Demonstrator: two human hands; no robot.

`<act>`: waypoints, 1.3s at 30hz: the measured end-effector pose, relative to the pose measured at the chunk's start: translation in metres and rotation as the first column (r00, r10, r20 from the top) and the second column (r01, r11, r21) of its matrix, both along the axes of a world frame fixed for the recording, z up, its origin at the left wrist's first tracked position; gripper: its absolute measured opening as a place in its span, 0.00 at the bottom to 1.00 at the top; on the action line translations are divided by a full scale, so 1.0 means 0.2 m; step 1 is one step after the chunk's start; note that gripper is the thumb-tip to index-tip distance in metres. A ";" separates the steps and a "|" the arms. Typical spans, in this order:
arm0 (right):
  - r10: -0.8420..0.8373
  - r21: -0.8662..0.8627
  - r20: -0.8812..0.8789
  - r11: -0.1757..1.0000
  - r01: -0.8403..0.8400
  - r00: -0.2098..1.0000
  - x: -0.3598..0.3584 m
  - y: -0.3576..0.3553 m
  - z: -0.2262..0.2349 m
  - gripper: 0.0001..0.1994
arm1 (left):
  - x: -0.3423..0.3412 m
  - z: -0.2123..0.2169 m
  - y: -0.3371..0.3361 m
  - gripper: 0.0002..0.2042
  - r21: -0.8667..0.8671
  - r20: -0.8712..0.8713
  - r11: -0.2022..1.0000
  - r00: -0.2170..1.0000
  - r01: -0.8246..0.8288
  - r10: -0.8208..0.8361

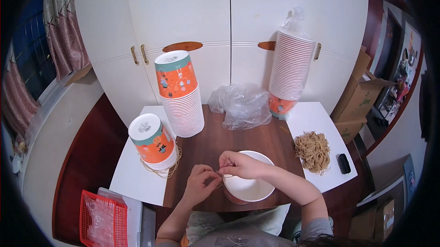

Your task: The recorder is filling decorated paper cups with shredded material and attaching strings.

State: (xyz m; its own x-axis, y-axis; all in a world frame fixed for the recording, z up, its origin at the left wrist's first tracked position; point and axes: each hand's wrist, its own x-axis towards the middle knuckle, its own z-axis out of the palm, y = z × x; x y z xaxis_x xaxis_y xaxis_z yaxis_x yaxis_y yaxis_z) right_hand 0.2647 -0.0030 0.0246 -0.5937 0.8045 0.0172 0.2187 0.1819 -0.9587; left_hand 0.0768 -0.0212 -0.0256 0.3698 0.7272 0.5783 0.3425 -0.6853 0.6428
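A white-lined paper bucket (256,187) stands upright at the near edge of the table, its mouth facing up. At its left rim my left hand (199,185) and my right hand (240,164) meet, fingertips pinched close together. A thin tan cord (225,176) runs between the fingers, by the bucket's wall; its exact path is partly hidden by them. My right forearm reaches across over the bucket's right side. A heap of the same tan cord (312,152) lies at the right. On the left sits a short stack of upturned orange paper buckets (158,148), with cord loops around its base.
A taller upturned bucket stack (183,109) stands at the back left, and a bagged stack (291,68) at the back right. Between them lies crumpled clear plastic (243,105). A black object (343,163) rests by the table's right edge. A red basket (103,219) is at lower left.
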 end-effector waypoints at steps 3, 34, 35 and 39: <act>-0.046 0.084 0.068 0.996 0.040 0.997 -0.02 -0.01 0.04 0.09 | -0.01 0.03 0.00 0.08 -0.110 0.091 0.994 0.995 -0.024 0.034; -0.084 0.363 0.151 0.932 0.023 0.985 0.14 -0.04 0.40 0.16 | -0.05 -0.02 0.03 0.06 -0.095 -0.126 0.962 0.956 0.256 -0.267; -0.090 0.274 0.039 0.959 0.076 0.995 0.18 -0.02 0.41 0.16 | -0.06 -0.03 0.03 0.06 -0.131 -0.143 0.957 0.950 0.259 -0.277; -0.240 0.126 -0.366 0.945 0.303 0.899 0.36 0.02 0.47 0.16 | -0.05 -0.04 -0.03 0.08 -0.100 -0.203 0.948 0.926 0.303 -0.317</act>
